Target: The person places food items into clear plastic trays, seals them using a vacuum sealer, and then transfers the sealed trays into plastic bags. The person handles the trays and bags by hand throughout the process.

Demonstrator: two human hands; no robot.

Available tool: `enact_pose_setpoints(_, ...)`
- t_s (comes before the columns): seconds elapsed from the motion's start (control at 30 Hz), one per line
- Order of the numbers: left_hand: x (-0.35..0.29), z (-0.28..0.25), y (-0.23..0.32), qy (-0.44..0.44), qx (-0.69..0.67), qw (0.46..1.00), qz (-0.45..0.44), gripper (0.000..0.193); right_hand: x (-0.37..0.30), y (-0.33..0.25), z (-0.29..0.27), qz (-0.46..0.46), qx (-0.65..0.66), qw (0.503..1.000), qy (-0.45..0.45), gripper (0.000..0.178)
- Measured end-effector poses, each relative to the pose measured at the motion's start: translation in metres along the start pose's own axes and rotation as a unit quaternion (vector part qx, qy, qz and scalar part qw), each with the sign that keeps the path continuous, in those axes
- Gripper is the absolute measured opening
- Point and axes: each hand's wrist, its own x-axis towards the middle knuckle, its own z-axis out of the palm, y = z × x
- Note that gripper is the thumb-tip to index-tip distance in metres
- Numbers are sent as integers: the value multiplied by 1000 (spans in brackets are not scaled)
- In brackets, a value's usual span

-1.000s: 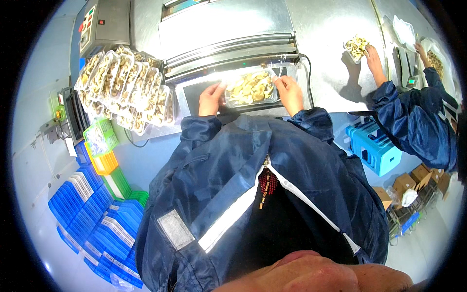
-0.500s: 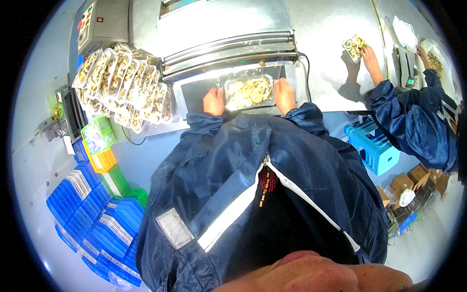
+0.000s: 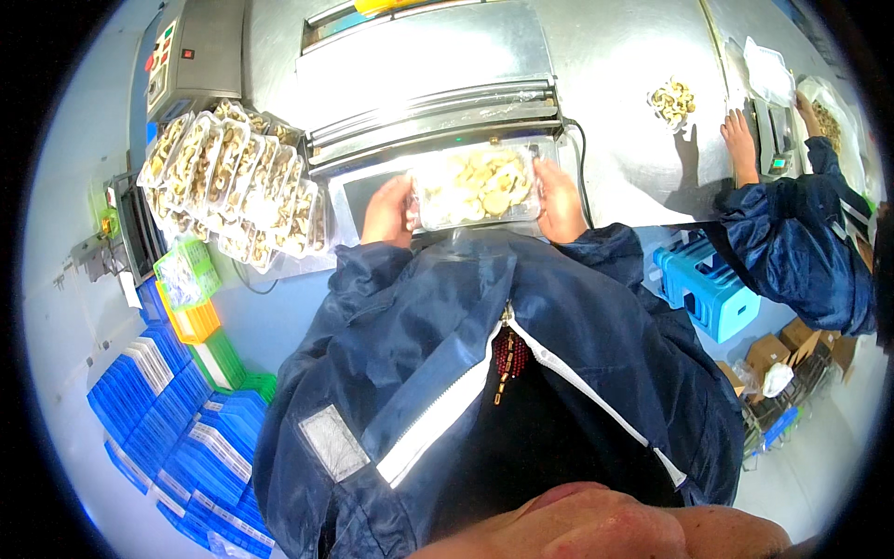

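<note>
The left hand [image 3: 389, 212] and right hand [image 3: 561, 200], partly curled, clasp opposite ends of a clear tray [image 3: 429, 209]; the tray, with pale slices [image 3: 490, 182], lies between both. Filled trays [image 3: 223, 170] are stacked left of the grip; metal bars [image 3: 433, 118] run beyond it.

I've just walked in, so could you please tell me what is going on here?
A person's left hand and right hand hold a clear tray of sliced food at its two ends, at a metal machine. Filled trays are piled to the left. To the right, a co-worker's hand is clear of another portion on the table.
</note>
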Motion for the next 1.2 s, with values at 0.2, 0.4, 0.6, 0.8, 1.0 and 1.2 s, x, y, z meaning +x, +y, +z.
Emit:
enact_pose_setpoints(0.2, -58, 47, 42, -164, -279, 946, 34, 37, -60, -106, 80, -258, -343, 886, -177, 66)
enact_pose_setpoints(0.4, -84, 50, 47, -139, -160, 976, -40, 50, -69, -100, 48, 34, -160, 923, -349, 68)
enact_pose_setpoints(0.6, -90, 67, 82, -148, 44, 982, -107, 65, -43, -176, 93, -271, -329, 904, -19, 28)
enact_pose_setpoints(0.8, -68, 59, 72, -279, -158, 930, -181, 57, -70, -201, 132, -40, -214, 935, -281, 37)
enact_pose_setpoints(1.0, -57, 82, 67, -309, -24, 947, -79, 50, -62, -173, 131, 105, 15, 958, -267, 37)
enact_pose_setpoints(1.2, -51, 81, 108, -112, -202, 953, 196, 46, -61, -178, 130, 99, -33, 959, -263, 46)
